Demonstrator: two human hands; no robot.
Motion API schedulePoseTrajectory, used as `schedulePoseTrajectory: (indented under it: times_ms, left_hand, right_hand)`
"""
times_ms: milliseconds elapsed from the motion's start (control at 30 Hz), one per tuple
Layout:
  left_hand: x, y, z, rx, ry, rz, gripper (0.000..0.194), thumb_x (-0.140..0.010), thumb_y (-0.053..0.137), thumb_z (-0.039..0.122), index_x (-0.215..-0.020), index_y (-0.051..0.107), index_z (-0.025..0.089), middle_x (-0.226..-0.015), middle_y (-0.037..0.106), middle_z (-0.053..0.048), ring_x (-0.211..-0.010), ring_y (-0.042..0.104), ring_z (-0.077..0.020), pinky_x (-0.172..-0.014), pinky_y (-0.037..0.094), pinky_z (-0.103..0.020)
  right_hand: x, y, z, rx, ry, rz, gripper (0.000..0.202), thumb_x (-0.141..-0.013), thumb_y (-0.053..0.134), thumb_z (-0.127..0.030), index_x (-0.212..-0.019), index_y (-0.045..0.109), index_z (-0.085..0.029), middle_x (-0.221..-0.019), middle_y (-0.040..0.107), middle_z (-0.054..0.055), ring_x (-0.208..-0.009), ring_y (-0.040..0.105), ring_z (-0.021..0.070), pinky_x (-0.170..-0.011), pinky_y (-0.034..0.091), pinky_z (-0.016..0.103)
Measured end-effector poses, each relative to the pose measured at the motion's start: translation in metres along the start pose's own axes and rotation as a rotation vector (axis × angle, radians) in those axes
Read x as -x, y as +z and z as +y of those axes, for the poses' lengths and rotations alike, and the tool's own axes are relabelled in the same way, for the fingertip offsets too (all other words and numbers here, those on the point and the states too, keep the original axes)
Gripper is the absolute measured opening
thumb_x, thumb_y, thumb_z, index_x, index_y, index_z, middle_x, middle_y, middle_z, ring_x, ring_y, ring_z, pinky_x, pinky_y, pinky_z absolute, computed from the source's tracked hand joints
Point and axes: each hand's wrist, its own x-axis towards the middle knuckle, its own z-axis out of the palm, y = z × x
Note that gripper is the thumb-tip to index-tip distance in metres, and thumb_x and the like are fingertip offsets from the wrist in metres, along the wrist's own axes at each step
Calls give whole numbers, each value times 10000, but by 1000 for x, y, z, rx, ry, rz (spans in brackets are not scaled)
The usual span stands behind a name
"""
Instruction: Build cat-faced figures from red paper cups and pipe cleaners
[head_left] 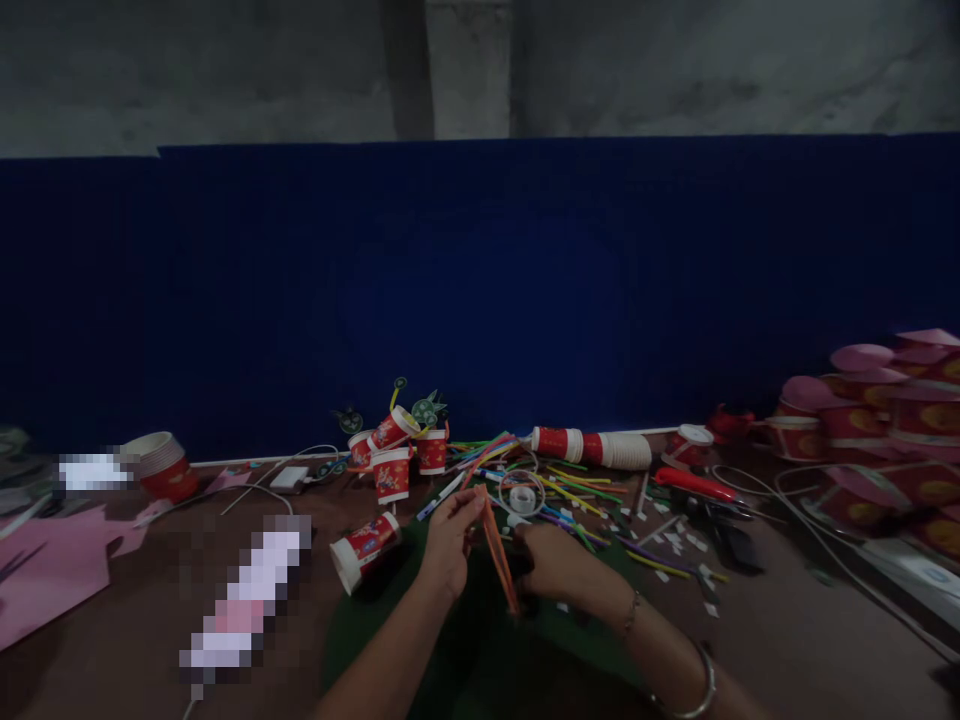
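Note:
Orange strips (498, 548), long and thin, hang down at the middle of the view. My left hand (453, 535) pinches their upper end between thumb and fingers. Just right of the strips is my right hand (541, 560), its fingers dark and blurred, so what they hold, if anything, cannot be made out. Beneath both hands lies a dark green surface (480, 665). A roll of clear tape (522, 498) rests behind the hands, beside many coloured sticks (577, 490). To the left, a red and white paper cup (365, 552) lies on its side.
Small decorated cups (391, 475) stand behind on the left. Stacked cups (592, 447) lie at the back, near a red tool (697, 485) and white cables. Pink paper (52, 570) is far left; red containers with pink tops (862, 430) crowd the right. A blue panel (480, 290) rises behind.

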Motion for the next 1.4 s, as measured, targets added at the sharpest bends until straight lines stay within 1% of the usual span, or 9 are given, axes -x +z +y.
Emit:
schedulePoseTrajectory:
  times_ms: [100, 233, 367, 500, 667, 800, 933, 1267, 1400]
  left_hand:
    - [1, 1, -1, -29, 14, -43, 266, -590, 755, 283, -797, 643, 157, -690, 623, 24, -579, 579, -86, -535, 450, -199]
    - [4, 2, -3, -134, 21, -112, 249, -605, 742, 287, -785, 637, 150, -696, 622, 9, -575, 574, -96, -517, 439, -199]
    - [5, 3, -6, -210, 30, -133, 246, -607, 738, 284, -781, 637, 142, -680, 619, 1, -561, 559, -93, -497, 414, -184]
    - [4, 1, -8, -248, 60, -161, 270, -659, 687, 316, -872, 638, 158, -794, 655, -35, -639, 596, -131, -544, 453, -221]
    - [2, -1, -9, -370, 307, -315, 329, -698, 601, 151, -1024, 614, 195, -926, 655, -48, -855, 607, -167, -782, 473, -290]
    - [3, -3, -9, -589, 553, -454, 209, -712, 578, 124, -878, 683, 195, -943, 633, -60, -917, 582, -192, -821, 460, -318]
    - [6, -3, -5, -603, 620, -436, 128, -742, 607, 212, -830, 698, 191, -901, 637, -69, -882, 585, -195, -789, 463, -307]
    - [3, 1, -10, -250, 223, -60, 348, -727, 600, 453, -835, 683, 133, -827, 691, -76, -780, 621, -199, -772, 464, -313]
    - [0, -1, -11, -323, 206, -51, 396, -695, 596, 522, -712, 655, 131, -693, 648, -45, -685, 588, -176, -677, 454, -277]
  right_hand:
    - [-6, -2, -3, -114, 7, 78, 137, -704, 539, -243, -781, 616, -159, -775, 640, 48, -697, 562, 164, -597, 358, 242]
    - [-15, -5, -6, -563, -22, 173, 237, -800, 396, -227, -819, 621, -155, -760, 644, 31, -694, 578, 149, -624, 422, 242]
    - [-20, 1, -6, -827, -104, 182, 220, -697, 586, -284, -863, 627, -145, -822, 662, 32, -773, 601, 182, -705, 466, 280]
    - [-20, 1, -5, -937, -25, 223, 257, -648, 652, -328, -831, 636, -148, -777, 653, 31, -736, 598, 187, -667, 475, 291]
    - [-16, -12, -6, -1220, 91, 271, 339, -622, 686, -386, -869, 634, -159, -743, 624, 13, -640, 566, 145, -538, 424, 233]
    - [-15, -16, -5, -1334, 66, 210, 310, -612, 714, -368, -822, 649, -149, -678, 601, -4, -572, 523, 109, -530, 393, 219]
    - [-16, -15, -1, -1329, 34, 176, 266, -646, 696, -355, -814, 662, -151, -669, 600, -7, -558, 502, 96, -539, 370, 217]
    - [-19, -15, -1, -932, -198, 233, 211, -726, 554, -205, -920, 633, -177, -862, 627, 26, -817, 553, 183, -732, 432, 298]
    - [-16, -9, -3, -609, -247, 297, 192, -764, 459, -135, -865, 615, -188, -815, 610, 18, -747, 532, 158, -701, 421, 271]
